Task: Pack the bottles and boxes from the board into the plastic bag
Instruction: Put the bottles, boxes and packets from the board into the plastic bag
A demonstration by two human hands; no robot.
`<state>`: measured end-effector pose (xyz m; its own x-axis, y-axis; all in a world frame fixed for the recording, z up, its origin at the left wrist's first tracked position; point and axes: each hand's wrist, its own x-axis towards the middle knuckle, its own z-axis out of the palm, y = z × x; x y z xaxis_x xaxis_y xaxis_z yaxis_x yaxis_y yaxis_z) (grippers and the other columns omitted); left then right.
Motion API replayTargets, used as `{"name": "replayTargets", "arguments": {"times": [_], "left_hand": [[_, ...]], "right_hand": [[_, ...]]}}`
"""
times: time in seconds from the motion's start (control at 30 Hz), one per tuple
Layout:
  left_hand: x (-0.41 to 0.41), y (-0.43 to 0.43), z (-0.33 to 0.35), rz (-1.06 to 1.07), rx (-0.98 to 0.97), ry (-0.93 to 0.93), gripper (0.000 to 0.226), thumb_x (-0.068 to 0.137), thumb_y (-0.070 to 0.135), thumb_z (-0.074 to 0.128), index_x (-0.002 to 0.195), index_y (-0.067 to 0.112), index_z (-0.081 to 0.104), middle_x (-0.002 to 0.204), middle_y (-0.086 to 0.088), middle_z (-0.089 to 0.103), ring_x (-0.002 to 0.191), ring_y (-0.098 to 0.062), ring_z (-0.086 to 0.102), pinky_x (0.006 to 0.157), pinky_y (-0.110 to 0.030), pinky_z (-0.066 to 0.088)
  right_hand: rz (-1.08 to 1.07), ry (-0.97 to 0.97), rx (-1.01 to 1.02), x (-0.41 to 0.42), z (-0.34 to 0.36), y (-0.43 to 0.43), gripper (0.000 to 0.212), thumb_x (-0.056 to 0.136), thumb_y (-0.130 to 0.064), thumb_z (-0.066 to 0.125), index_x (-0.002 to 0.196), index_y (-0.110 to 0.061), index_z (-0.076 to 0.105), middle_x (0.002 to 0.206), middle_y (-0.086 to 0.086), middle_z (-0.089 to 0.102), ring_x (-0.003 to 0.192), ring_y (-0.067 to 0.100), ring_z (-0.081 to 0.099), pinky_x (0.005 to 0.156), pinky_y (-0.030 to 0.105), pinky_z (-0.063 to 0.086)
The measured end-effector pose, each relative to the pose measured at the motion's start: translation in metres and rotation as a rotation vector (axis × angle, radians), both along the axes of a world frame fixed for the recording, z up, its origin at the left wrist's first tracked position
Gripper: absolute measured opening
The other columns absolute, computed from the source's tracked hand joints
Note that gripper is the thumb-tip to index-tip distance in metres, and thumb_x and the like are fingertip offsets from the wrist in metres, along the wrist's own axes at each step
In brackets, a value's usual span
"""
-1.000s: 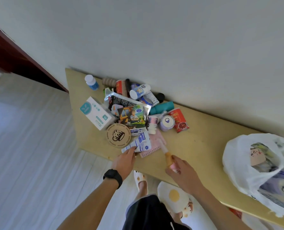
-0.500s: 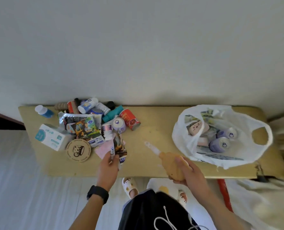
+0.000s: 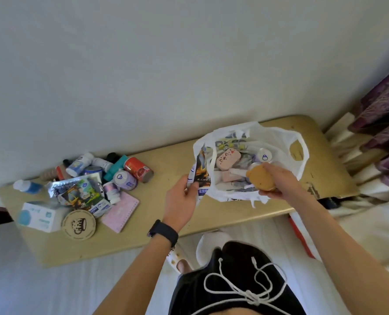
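Now the left hand (image 3: 181,201) pinches a packet (image 3: 201,171) at the plastic bag (image 3: 277,135)'s left rim while the right hand (image 3: 282,185) grips an orange bottle (image 3: 260,179) over its mouth, the board (image 3: 166,155) bare just leftward.

The white plastic bag (image 3: 277,142) lies open on the right part of the tan board (image 3: 166,201). Inside it I see a pink box (image 3: 227,158) and a purple-capped bottle (image 3: 264,155). An orange bottle (image 3: 260,179) with a white neck is over the bag's mouth, gripped by the right hand (image 3: 282,183). A dark flat packet (image 3: 201,173) stands at the bag's left rim, pinched by the left hand (image 3: 181,201).

On the left part of the board a pile lies. It has a white box (image 3: 37,215), a round brown tin (image 3: 78,224), a pink flat box (image 3: 122,211), a foil packet (image 3: 75,194), a red can (image 3: 139,170), a purple jar (image 3: 124,179) and a teal bottle (image 3: 116,165) lying on its side.
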<state>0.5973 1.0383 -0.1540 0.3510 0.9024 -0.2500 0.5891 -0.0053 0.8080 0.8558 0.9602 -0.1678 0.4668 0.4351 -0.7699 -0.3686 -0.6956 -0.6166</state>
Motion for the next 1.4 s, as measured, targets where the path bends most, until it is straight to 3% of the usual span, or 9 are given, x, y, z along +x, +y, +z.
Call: {"name": "replayTargets", "arguments": {"times": [0.23,0.37,0.47,0.57,0.8,0.97,1.1,1.3,1.4], "left_hand": [[0.03,-0.016,0.011,-0.167,0.059,0.125,0.01,0.099,0.025,0.049,0.1,0.023,0.058,0.064,0.0,0.062,0.048,-0.01,0.045,0.047,-0.024,0.032],[0.07,-0.006,0.015,-0.31,0.181,0.3,0.018,0.1,0.027,0.043,0.113,0.021,0.053,0.064,0.003,0.057,0.054,-0.016,0.049,0.048,-0.031,0.036],[0.11,0.005,0.013,-0.504,0.401,0.556,0.031,0.1,0.027,0.038,0.13,0.024,0.045,0.085,-0.002,0.066,0.066,-0.027,0.057,0.052,-0.031,0.036],[0.15,0.023,0.005,-0.687,0.549,0.771,0.041,0.095,0.017,0.043,0.135,0.019,0.041,0.104,-0.005,0.066,0.082,-0.032,0.065,0.055,-0.031,0.037],[0.216,0.08,-0.055,-0.906,0.57,1.062,0.033,0.1,0.019,0.04,0.132,0.013,0.045,0.122,-0.009,0.062,0.108,-0.03,0.06,0.083,-0.039,0.046],[0.203,0.08,-0.105,-0.765,0.295,0.931,0.082,0.09,0.037,0.055,0.154,0.029,0.005,0.162,-0.009,0.011,0.143,-0.036,0.023,0.112,-0.053,0.028],[0.181,0.065,-0.115,-0.731,0.267,0.803,0.099,0.084,0.035,0.059,0.152,0.036,-0.012,0.164,-0.003,-0.005,0.146,-0.034,0.015,0.112,-0.055,0.026],[0.147,0.04,-0.08,-0.795,0.34,0.801,0.052,0.096,0.03,0.043,0.146,0.022,0.035,0.158,-0.006,0.023,0.144,-0.029,0.022,0.118,-0.047,0.018],[0.116,0.013,-0.064,-0.761,0.435,0.546,0.042,0.093,0.027,0.047,0.134,0.025,0.051,0.144,-0.001,0.047,0.131,-0.025,0.045,0.113,-0.041,0.03]], "right_hand": [[-0.007,0.312,0.204,0.0,-0.027,0.033,0.019,0.095,-0.022,0.062,0.112,-0.014,0.063,0.106,0.005,0.065,0.096,0.022,0.068,0.094,0.049,0.054],[0.169,-0.153,0.065,0.02,-0.043,0.022,0.015,0.085,-0.028,0.062,0.088,-0.013,0.064,0.089,0.008,0.067,0.083,0.026,0.064,0.09,0.048,0.055],[0.191,-0.606,-0.035,0.038,-0.043,-0.001,0.029,0.089,-0.031,0.06,0.114,-0.017,0.061,0.121,0.008,0.054,0.108,0.029,0.053,0.087,0.03,0.041],[0.202,-0.957,-0.098,0.061,-0.05,-0.017,0.047,0.086,-0.036,0.065,0.131,-0.026,0.055,0.148,0.015,0.029,0.129,0.04,0.034,0.103,0.046,0.035],[0.54,-0.668,-0.148,0.1,-0.065,-0.005,0.058,0.098,-0.036,0.046,0.152,-0.024,0.029,0.163,0.001,0.016,0.145,0.032,0.022,0.114,0.048,0.031],[0.36,-0.792,0.023,0.095,-0.059,-0.005,0.057,0.097,-0.017,0.048,0.151,-0.015,0.031,0.157,0.007,0.03,0.141,0.03,0.033,0.112,0.041,0.034],[0.394,-0.818,0.017,0.095,-0.056,-0.014,0.057,0.097,-0.014,0.049,0.151,-0.018,0.032,0.158,0.005,0.028,0.139,0.029,0.035,0.107,0.04,0.038],[0.432,-0.916,0.051,0.079,-0.045,-0.033,0.055,0.092,-0.02,0.06,0.145,-0.022,0.046,0.159,0.003,0.03,0.14,0.031,0.036,0.108,0.047,0.04],[0.448,-0.977,0.13,0.052,-0.032,-0.042,0.048,0.09,-0.019,0.065,0.137,-0.023,0.056,0.151,0.0,0.044,0.133,0.029,0.044,0.102,0.045,0.047]]}}
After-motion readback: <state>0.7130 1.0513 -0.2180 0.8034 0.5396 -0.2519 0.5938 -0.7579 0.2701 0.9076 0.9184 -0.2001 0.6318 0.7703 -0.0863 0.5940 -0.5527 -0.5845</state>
